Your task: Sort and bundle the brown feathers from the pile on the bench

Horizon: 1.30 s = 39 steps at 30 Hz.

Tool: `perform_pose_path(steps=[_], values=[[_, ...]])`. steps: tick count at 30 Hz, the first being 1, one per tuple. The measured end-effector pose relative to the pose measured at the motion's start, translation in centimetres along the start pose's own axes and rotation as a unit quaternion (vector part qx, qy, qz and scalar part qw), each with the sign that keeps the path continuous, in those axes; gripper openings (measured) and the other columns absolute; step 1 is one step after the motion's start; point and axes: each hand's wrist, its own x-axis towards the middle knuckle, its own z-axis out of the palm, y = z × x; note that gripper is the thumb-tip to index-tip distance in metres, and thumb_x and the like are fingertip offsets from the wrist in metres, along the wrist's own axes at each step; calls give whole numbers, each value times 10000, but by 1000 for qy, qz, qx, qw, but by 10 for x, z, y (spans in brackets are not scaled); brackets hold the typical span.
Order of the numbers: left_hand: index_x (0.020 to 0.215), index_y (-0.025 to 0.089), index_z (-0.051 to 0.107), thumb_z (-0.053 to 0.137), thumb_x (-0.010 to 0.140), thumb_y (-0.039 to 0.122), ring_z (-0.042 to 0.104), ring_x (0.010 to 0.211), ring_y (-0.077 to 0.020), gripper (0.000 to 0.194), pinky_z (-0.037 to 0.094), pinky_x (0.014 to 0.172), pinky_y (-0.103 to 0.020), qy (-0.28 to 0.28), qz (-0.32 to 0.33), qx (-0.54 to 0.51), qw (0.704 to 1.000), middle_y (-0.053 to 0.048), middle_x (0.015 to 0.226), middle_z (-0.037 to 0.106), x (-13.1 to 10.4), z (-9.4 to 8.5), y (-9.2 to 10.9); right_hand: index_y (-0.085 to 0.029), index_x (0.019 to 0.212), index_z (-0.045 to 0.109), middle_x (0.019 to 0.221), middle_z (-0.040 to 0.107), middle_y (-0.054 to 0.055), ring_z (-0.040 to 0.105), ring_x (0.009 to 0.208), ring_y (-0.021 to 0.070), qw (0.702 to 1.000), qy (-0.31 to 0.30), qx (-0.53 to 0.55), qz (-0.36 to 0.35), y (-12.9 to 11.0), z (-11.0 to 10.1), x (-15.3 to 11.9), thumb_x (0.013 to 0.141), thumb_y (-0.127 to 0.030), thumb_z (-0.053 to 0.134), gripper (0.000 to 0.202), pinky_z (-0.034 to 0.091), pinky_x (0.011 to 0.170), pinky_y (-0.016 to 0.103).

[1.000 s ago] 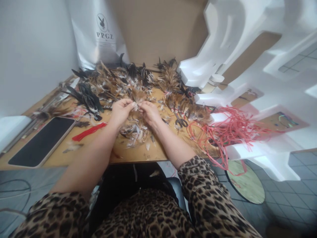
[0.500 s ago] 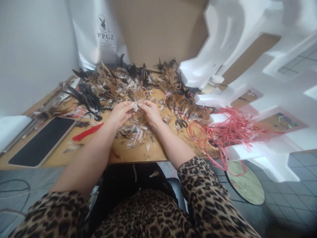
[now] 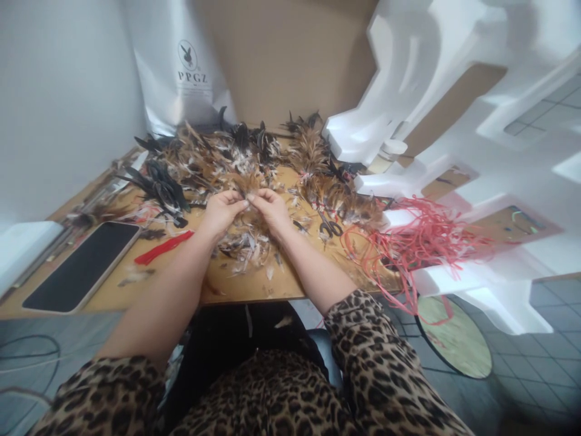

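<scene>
Over the middle of the wooden table (image 3: 254,290), my left hand (image 3: 222,212) and my right hand (image 3: 271,211) meet at the fingertips. Both are closed in a pinch on one small bunch of brown feathers (image 3: 249,183), which fans out above the fingers. The feathers' lower ends are covered by my thumbs and fingertips. Just below the hands lies a loose heap of pale and brown feathers (image 3: 247,248). Behind them spreads a larger pile of brown feathers (image 3: 190,160). A bundle of black feathers (image 3: 161,184) is left of my left hand.
Black scissors (image 3: 330,227) and tied brown feather bundles (image 3: 345,197) lie to the right. Tangled pink string (image 3: 431,233) hangs over white foam packing (image 3: 481,275). On the left are a phone (image 3: 82,266) and red thread (image 3: 163,247). A silver bag (image 3: 190,91) stands behind.
My hands stay together around the feather bunch, and the fingers have shifted slightly, with the pale ends now more covered. The whole view has tilted a little.
</scene>
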Motion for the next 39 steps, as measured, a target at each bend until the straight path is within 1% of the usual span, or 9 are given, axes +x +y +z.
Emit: perform_pose_path(steps=[5, 12, 14, 16, 20, 25, 30, 36, 39], values=[[607, 123, 606, 766, 532, 207, 467, 472, -57, 195, 348, 486, -183, -27, 24, 17, 999, 23, 535, 566, -2, -1, 2, -161, 640, 508, 563, 527, -77, 431, 530, 44, 1000, 4, 14, -19, -4, 2, -2, 546, -325, 747, 305, 329, 548, 187], [700, 126, 663, 799, 508, 186, 586, 610, -98, 243, 454, 627, -222, -99, -80, -148, 981, -29, 674, 656, -5, 0, 3, -166, 620, 510, 527, 511, -70, 396, 486, 48, 993, -76, 87, 26, -5, -3, 1, 572, -289, 740, 266, 291, 513, 199], [678, 127, 655, 801, 503, 179, 574, 578, -86, 234, 450, 591, -207, -90, -96, -149, 980, -19, 639, 646, -5, 1, 1, -165, 606, 495, 515, 502, -71, 388, 476, 47, 994, -60, 82, 33, -3, -3, 2, 577, -295, 731, 271, 287, 508, 200], [651, 127, 637, 801, 504, 189, 533, 507, -64, 228, 425, 524, -187, -65, -101, -127, 985, 2, 586, 620, -3, 2, -3, -166, 602, 482, 500, 481, -78, 374, 469, 45, 998, -20, 55, 25, -1, -2, 2, 578, -300, 720, 274, 276, 503, 198], [676, 128, 625, 804, 495, 208, 518, 480, -48, 267, 426, 510, -178, -24, -82, -96, 992, 25, 594, 611, -2, 5, -6, -167, 624, 478, 522, 470, -81, 372, 493, 46, 999, 37, -13, -13, -1, 0, 0, 589, -305, 686, 253, 273, 512, 194], [716, 129, 604, 778, 549, 250, 502, 459, -52, 269, 371, 448, -166, -12, -75, -98, 992, 18, 575, 598, -2, 4, -3, -173, 647, 467, 544, 450, -79, 357, 507, 50, 993, 47, -98, -49, 0, -1, -1, 621, -311, 638, 221, 282, 519, 197], [621, 138, 528, 750, 599, 245, 414, 372, -33, 247, 258, 362, -154, -22, -68, -101, 992, 33, 475, 538, -1, 2, -1, -182, 655, 449, 542, 413, -82, 321, 489, 48, 985, 38, -161, -48, 8, -3, 0, 627, -333, 624, 233, 272, 500, 195], [679, 121, 592, 772, 556, 213, 541, 467, -52, 237, 416, 478, -152, -16, -92, -125, 988, -5, 567, 626, -2, 5, 0, -192, 653, 431, 522, 446, -79, 383, 478, 61, 990, 59, -126, -15, 9, 0, 1, 615, -325, 597, 216, 300, 492, 194], [691, 119, 607, 781, 539, 212, 570, 501, -60, 250, 448, 519, -161, -16, -85, -125, 988, -11, 595, 642, -3, 8, -1, -193, 659, 433, 525, 478, -71, 410, 475, 70, 989, 67, -128, -3, 9, -2, 2, 618, -319, 582, 199, 305, 481, 197]])
